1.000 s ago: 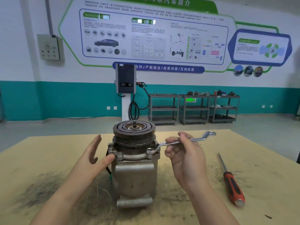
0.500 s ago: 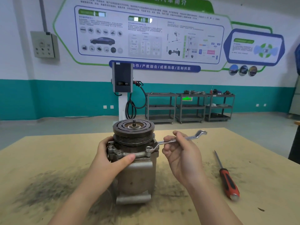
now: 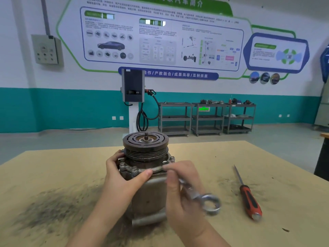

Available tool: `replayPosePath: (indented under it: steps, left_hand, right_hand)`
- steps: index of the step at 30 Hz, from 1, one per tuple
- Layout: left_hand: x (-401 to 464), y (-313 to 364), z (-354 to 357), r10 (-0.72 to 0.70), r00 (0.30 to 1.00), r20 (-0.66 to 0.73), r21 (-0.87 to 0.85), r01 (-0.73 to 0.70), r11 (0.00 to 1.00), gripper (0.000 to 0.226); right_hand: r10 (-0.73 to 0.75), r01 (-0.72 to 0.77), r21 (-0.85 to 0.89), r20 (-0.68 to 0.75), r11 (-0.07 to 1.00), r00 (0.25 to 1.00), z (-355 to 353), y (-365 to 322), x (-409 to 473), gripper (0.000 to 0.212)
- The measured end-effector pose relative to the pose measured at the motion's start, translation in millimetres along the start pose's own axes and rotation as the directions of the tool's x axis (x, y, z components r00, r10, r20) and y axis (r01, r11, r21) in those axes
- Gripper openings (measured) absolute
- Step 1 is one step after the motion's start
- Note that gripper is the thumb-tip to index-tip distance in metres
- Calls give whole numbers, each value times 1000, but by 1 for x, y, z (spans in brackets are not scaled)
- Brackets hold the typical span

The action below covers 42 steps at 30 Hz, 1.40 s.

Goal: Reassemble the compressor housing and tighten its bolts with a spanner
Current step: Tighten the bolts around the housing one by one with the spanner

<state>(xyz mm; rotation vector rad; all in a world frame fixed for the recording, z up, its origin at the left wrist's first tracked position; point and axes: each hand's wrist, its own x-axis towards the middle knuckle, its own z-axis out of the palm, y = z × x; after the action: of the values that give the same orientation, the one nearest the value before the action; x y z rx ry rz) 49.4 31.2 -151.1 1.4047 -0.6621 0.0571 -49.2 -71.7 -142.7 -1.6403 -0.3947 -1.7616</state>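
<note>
Both hands [image 3: 122, 182] on compressor [image 3: 147, 175], spanner [image 3: 199, 195] blurred

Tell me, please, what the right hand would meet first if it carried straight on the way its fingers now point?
Probably the compressor: the right hand, gripping the spanner, points up and left at the bolted flange, where the left hand has its thumb. Motion blur leaves the remaining gap unclear.
</note>
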Motion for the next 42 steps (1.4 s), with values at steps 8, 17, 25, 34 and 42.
replayPosePath:
  steps: [8, 17, 25, 34, 42]
  left_hand:
    - [-1, 0, -2, -8, 1000, 11, -1, 8, 1000, 78]
    - [1, -1, -4, -18, 999, 31, 20, 17, 1000, 80]
    - [-2, 3, -5, -46, 998, 51, 42, 44, 998, 75]
    - [1, -1, -6, -60, 997, 44, 48, 58, 997, 75]
    - [-5, -2, -1, -22, 999, -34, 183, 28, 983, 93]
  right_hand:
    - [88, -76, 118, -97, 990, 991, -9, -7, 19, 12]
    - [820, -564, 649, -170, 511, 546, -19, 10, 36, 21]
    - [896, -707, 678, 167, 199, 412, -31, 26, 50, 17]
    - [721, -554, 535, -165, 638, 673, -17, 19, 30, 18]
    - [54, -39, 172, -85, 984, 995, -8, 1, 12, 14]
